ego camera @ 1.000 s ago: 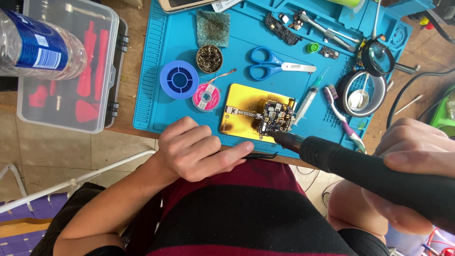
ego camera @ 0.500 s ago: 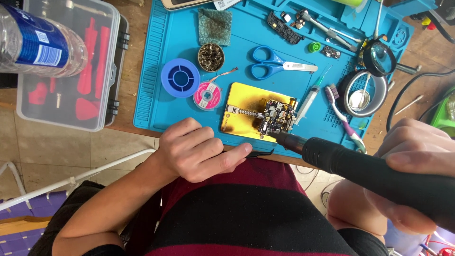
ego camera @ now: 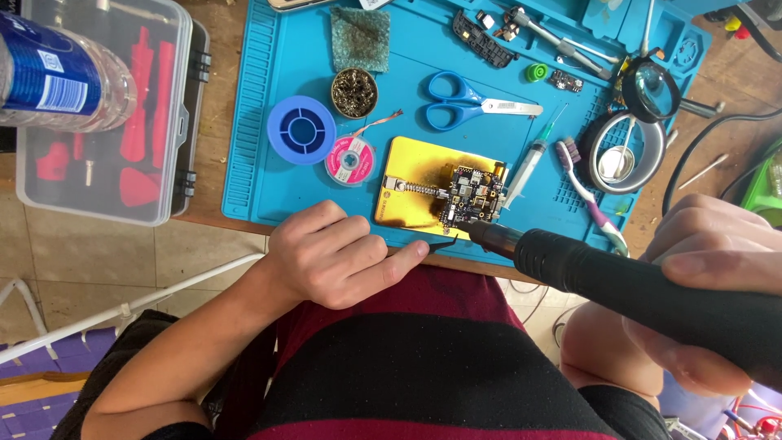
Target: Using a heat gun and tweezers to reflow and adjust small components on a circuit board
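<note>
Right hand (ego camera: 717, 285) fist-wrapped round black hot-air wand (ego camera: 619, 281), nozzle at circuit board (ego camera: 471, 194) on yellow holder (ego camera: 411, 191). Left hand (ego camera: 330, 254) pinches, apparently, black tweezers (ego camera: 436, 244) just below. Risk: lingering heat scorches board; drifting nozzle burns nearby fingertip.

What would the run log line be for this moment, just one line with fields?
left hand: pinches black tweezers | right hand: grips black hot-air handle | nozzle at circuit board on yellow holder | blue mat

Blue label (ego camera: 50, 77) round clear bottle (ego camera: 61, 77) upper left, above clear plastic case (ego camera: 114, 114)
</note>
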